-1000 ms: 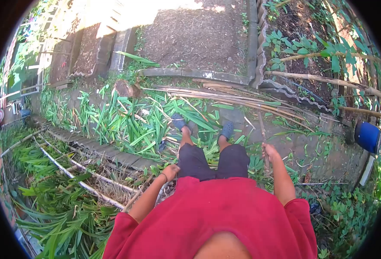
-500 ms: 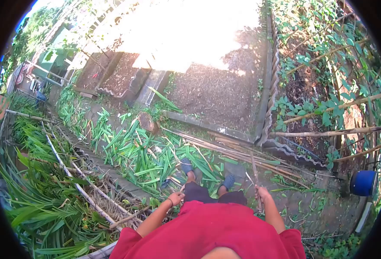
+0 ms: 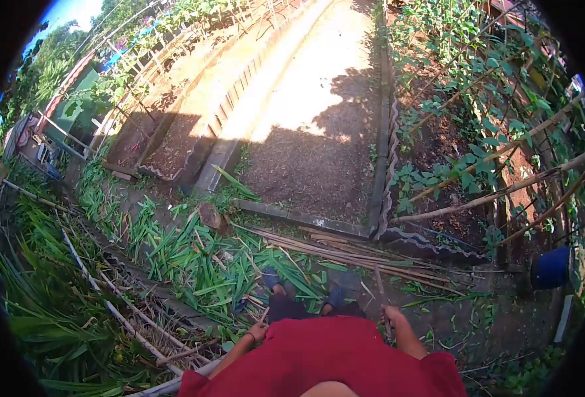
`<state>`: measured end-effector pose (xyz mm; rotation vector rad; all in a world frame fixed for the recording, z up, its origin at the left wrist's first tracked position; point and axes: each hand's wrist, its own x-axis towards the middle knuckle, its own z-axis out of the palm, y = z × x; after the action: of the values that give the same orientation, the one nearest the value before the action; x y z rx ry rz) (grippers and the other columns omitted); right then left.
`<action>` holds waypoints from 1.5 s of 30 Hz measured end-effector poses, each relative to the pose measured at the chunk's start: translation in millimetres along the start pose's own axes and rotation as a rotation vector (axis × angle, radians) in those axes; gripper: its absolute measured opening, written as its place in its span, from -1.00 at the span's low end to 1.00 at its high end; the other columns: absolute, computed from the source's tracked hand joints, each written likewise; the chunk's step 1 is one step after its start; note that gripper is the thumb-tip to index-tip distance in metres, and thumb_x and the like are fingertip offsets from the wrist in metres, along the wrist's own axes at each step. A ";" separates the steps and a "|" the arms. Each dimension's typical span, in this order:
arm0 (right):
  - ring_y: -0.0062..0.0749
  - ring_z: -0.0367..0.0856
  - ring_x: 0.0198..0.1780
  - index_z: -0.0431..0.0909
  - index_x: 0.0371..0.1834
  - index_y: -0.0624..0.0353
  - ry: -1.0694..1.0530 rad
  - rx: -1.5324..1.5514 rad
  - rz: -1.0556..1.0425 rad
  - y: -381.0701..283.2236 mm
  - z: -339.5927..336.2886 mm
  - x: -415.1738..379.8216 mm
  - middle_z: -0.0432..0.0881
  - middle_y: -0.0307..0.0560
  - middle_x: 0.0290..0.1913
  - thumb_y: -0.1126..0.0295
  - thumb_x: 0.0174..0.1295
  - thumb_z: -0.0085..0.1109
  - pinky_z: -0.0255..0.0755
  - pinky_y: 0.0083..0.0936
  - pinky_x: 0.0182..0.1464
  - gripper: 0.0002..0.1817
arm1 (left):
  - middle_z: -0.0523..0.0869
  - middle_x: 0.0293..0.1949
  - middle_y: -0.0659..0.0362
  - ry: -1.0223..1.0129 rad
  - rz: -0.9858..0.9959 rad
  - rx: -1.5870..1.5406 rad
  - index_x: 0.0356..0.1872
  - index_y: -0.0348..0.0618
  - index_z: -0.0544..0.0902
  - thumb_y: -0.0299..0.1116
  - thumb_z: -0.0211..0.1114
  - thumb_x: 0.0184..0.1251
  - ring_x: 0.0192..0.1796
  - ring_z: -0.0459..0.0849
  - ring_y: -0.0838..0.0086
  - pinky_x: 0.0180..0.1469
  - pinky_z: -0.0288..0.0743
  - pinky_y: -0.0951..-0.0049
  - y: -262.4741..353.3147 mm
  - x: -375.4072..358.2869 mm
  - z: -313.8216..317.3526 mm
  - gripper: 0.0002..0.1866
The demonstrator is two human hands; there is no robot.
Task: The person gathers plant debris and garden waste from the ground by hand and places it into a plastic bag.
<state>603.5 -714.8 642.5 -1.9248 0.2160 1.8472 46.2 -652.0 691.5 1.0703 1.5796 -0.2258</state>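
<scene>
My right hand (image 3: 391,316) is wrapped round a brown wooden stick (image 3: 380,284), which points forward over the path. A thin pale strip lies just left of that stick. On the other side, my left hand (image 3: 258,331) is closed beside my shorts, its fingers curled together. A thin straw-coloured piece shows at its fingertips; I cannot tell what it is. Cut green leaves (image 3: 199,264) are strewn on the ground ahead and to the left of my clogs (image 3: 271,279).
A bundle of long bamboo poles (image 3: 345,255) lies across the path, before a soil bed with a concrete border (image 3: 299,215). Leafy climbers on a bamboo trellis (image 3: 504,198) stand to the right, above a blue container (image 3: 550,269). Long-leaved plants (image 3: 47,304) fill the left, behind poles.
The view has tilted up, showing more of the sunlit beds. Both hands now appear lower and slightly further left; the stick stays in my right hand.
</scene>
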 end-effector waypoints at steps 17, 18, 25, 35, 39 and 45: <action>-0.47 0.34 -0.58 0.46 -0.40 0.04 0.021 -0.123 -0.063 -3.8 -1.0 23.8 0.39 -0.27 -0.56 0.17 0.47 0.03 0.33 -0.44 -0.55 -0.71 | 0.78 -0.21 0.12 0.115 -0.067 -0.239 0.01 -0.21 0.69 -0.06 0.24 0.45 -0.29 0.69 0.42 -0.18 0.58 0.32 -46.1 -3.7 -41.0 -0.60; -0.49 0.34 -0.57 0.46 -0.40 0.03 0.014 -0.103 -0.086 -16.1 11.3 9.2 0.39 -0.28 -0.55 0.17 0.48 0.02 0.33 -0.46 -0.55 -0.71 | 0.78 -0.20 0.11 0.065 0.007 -0.040 0.03 -0.19 0.69 -0.05 0.22 0.45 -0.27 0.70 0.40 -0.17 0.58 0.31 -50.9 6.6 -45.1 -0.59; -0.56 0.35 -0.58 0.48 -0.36 0.09 0.056 0.269 -0.183 -8.5 72.9 -55.9 0.40 -0.29 -0.53 0.15 0.48 0.06 0.31 -0.53 -0.58 -0.70 | 0.77 -0.17 0.07 -0.142 0.226 0.472 0.08 -0.14 0.69 -0.03 0.18 0.44 -0.22 0.73 0.34 -0.11 0.59 0.28 -15.6 90.9 -110.2 -0.57; -0.48 0.37 -0.59 0.48 -0.41 0.06 0.244 0.642 -0.104 123.4 114.9 -43.5 0.45 -0.27 -0.53 0.19 0.45 0.08 0.38 -0.44 -0.54 -0.73 | 0.77 -0.13 0.00 -0.328 0.236 0.616 0.10 -0.09 0.69 -0.03 0.16 0.43 -0.16 0.75 0.28 -0.04 0.59 0.25 75.0 195.9 -208.1 -0.57; -0.52 0.35 -0.56 0.44 -0.35 0.07 0.278 0.759 -0.122 170.3 132.1 -69.0 0.41 -0.26 -0.53 0.21 0.51 -0.04 0.35 -0.49 -0.54 -0.73 | 0.73 0.04 -0.17 -0.533 0.803 1.603 0.12 -0.13 0.68 -0.08 0.15 0.40 0.05 0.74 0.04 0.10 0.57 0.12 132.7 242.2 -245.0 -0.56; -0.52 0.36 -0.55 0.46 -0.27 0.08 0.223 1.027 -0.024 218.1 133.5 -93.9 0.44 -0.26 -0.51 0.25 0.51 -0.06 0.33 -0.53 -0.54 -0.79 | 0.78 -0.22 -0.11 -0.190 0.386 0.790 -0.03 -0.22 0.73 -0.09 0.17 0.44 -0.14 0.78 0.16 -0.06 0.58 0.16 253.7 245.8 -205.8 -0.60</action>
<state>383.3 -868.6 687.9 -1.3416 0.9828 1.1047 107.5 -250.2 646.8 1.8704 1.0821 -0.6985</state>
